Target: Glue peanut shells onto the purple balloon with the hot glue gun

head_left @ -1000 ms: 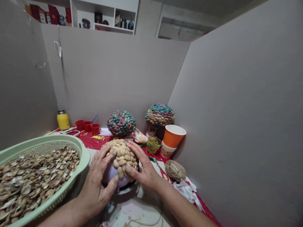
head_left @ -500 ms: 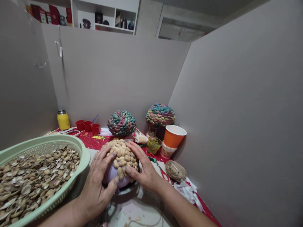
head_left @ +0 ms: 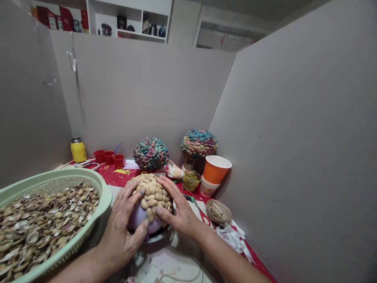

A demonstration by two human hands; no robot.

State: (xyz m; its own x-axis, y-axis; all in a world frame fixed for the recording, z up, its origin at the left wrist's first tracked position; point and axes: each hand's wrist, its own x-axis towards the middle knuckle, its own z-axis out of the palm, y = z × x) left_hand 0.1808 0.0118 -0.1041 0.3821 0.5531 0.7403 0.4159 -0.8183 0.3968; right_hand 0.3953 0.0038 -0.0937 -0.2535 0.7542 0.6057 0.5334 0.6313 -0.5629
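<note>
Between my two hands sits a purple balloon whose top and right side are covered with peanut shells. My left hand cups its left side, fingers over the shells and thumb low on the bare purple part. From the right, my right hand holds it, the thumb pressing on the shells near their lower edge. Under the balloon is a dark-rimmed bowl, mostly hidden. Left of my hands, a green plastic basket holds many loose shell halves.
Behind stand two colourful shell-covered domes, red cups, a yellow jar and an orange paper cup. On the right lie red-handled scissors, a twine ball and white scraps. Grey panels enclose the table.
</note>
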